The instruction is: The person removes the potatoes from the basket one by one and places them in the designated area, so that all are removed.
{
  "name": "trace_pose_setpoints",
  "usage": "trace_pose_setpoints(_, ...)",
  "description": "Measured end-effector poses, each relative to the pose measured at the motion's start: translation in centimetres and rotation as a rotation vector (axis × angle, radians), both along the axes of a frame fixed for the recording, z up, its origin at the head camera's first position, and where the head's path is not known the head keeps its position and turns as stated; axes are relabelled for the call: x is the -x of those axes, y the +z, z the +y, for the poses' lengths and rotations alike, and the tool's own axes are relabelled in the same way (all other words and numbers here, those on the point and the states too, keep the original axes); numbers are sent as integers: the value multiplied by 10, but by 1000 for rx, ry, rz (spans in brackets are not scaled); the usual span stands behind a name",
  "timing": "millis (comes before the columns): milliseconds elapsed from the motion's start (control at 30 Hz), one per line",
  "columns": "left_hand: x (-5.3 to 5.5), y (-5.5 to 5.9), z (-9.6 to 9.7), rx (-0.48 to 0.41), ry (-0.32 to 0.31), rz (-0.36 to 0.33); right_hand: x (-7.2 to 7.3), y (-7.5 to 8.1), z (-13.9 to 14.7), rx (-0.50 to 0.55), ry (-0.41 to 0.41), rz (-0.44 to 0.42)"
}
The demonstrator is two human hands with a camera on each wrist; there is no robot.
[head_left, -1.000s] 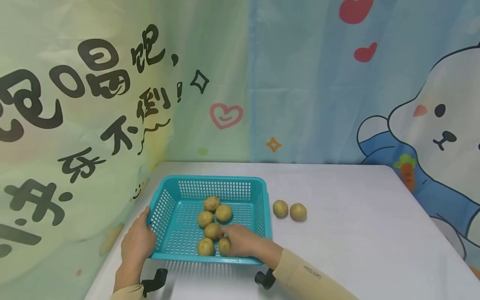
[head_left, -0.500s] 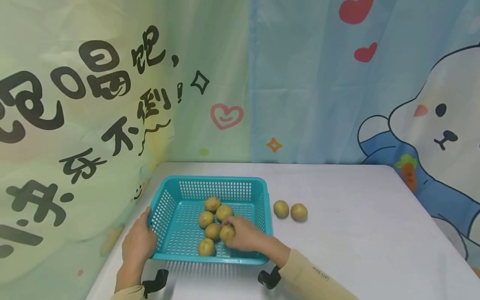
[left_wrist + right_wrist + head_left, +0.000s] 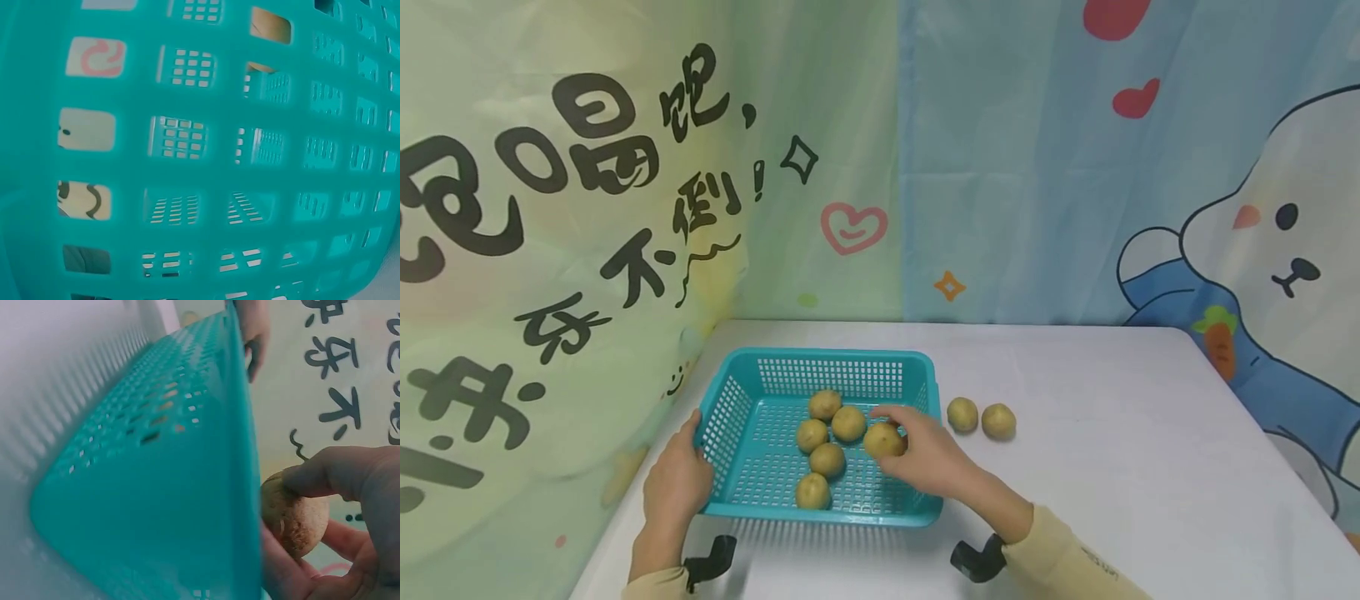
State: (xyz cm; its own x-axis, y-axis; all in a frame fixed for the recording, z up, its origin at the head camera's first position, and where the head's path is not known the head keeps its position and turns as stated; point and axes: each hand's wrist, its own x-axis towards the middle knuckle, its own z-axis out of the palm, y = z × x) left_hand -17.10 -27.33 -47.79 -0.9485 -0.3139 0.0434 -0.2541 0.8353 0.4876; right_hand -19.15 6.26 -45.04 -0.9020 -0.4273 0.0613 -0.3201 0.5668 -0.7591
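Note:
A turquoise plastic basket [image 3: 831,518] with slotted walls stands on the table, with several potatoes [image 3: 827,460] on its floor. My left hand [image 3: 676,479] grips the basket's left side; part of its fingers is hidden behind the wall. Only the perforated basket wall [image 3: 131,169] fills the left wrist view. Over the right part of the basket, my right hand [image 3: 928,454] pinches a potato [image 3: 882,441] between thumb and fingers. The right wrist view shows this potato [image 3: 294,515] above the level of the rim, the thumb on one side.
Two more potatoes, a left one [image 3: 962,415] and a right one [image 3: 998,422], lie on the white table [image 3: 1120,467] just right of the basket. Behind the table hangs a printed curtain [image 3: 1000,167]. Black camera mounts [image 3: 979,560] stick out from both wrists.
The right hand has lifted one potato from the basket's front area and carried it up and to the right. The left hand and the basket stay in place.

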Motion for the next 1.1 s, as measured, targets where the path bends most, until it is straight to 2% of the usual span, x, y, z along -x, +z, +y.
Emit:
trace_pose_setpoints(333, -1, 0, 0, 9, -3, 7, 3, 4, 41, 155, -97, -32)
trace_pose_setpoints(533, -1, -1, 0, 11, -5, 6, 5, -1, 67, 295, -195, -161)
trace_pose_setpoints(600, -1, -1, 0, 11, -8, 6, 6, -3, 76, 314, -244, -192)
trace_pose_setpoints(700, 0, -1, 0, 11, -9, 5, 6, -7, 91, 285, -316, -213)
trace_pose_setpoints(800, -1, -2, 0, 10, -7, 2, 4, -13, 105, 198, -364, -204)
trace_pose_setpoints(900, 0, -2, 0, 10, -7, 0, 2, -22, 118, 142, -377, -194)
trace_pose_setpoints(1100, 0, -2, 0, 14, -3, 8, -2, -43, 144, 101, -400, -175)
